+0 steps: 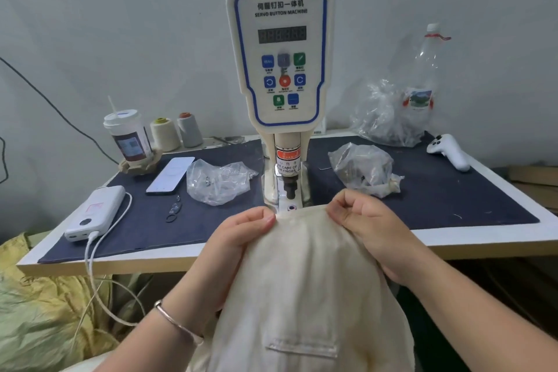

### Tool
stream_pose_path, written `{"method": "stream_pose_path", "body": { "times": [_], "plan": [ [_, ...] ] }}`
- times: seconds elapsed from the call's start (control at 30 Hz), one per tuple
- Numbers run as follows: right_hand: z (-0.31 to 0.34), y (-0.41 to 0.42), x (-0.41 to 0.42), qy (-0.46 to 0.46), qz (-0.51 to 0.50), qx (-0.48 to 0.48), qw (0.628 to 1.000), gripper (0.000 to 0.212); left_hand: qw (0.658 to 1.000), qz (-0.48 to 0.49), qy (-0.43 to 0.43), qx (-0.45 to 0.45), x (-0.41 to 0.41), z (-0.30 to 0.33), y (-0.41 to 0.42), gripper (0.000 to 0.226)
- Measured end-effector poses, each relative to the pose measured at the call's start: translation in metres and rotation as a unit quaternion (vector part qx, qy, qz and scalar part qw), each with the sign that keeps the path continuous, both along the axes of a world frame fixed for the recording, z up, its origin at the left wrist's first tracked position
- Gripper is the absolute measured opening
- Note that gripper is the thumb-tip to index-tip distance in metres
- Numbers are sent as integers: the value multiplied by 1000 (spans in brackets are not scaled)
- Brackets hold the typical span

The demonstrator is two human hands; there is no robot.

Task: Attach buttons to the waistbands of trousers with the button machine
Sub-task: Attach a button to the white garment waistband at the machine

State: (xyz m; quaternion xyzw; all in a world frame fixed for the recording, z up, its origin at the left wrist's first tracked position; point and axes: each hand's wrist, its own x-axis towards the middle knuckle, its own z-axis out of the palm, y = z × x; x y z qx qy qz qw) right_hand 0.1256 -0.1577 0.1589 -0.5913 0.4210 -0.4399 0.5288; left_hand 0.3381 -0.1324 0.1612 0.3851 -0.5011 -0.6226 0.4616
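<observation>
Cream trousers (302,275) hang from the table's front edge toward me, their waistband lifted to the base of the white servo button machine (280,48). My left hand (241,235) pinches the waistband's left part. My right hand (362,220) pinches its right part with curled fingers. Between the two hands the waistband edge sits just in front of the machine's lower die (291,207), under the dark punch (290,187). A belt loop or pocket flap shows lower on the cloth.
On the dark blue mat (422,190) lie plastic bags of parts (217,180) (362,169), a phone (170,174), a power bank (96,211) with cable, a cup (129,139), thread cones (164,134), a white controller (450,151) and a bottle (422,78). Yellowish sacks lie at lower left.
</observation>
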Motion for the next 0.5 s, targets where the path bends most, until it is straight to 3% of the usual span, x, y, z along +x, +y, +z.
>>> {"method": "stream_pose_path", "body": {
  "times": [0.13,0.5],
  "plan": [
    [-30,-25,12,23,-43,45,998,22,997,47,-56,1,4,-27,-22,21],
    [-46,-73,17,91,-55,22,994,23,982,88,-156,-51,11,-55,-83,20]
  ]
}}
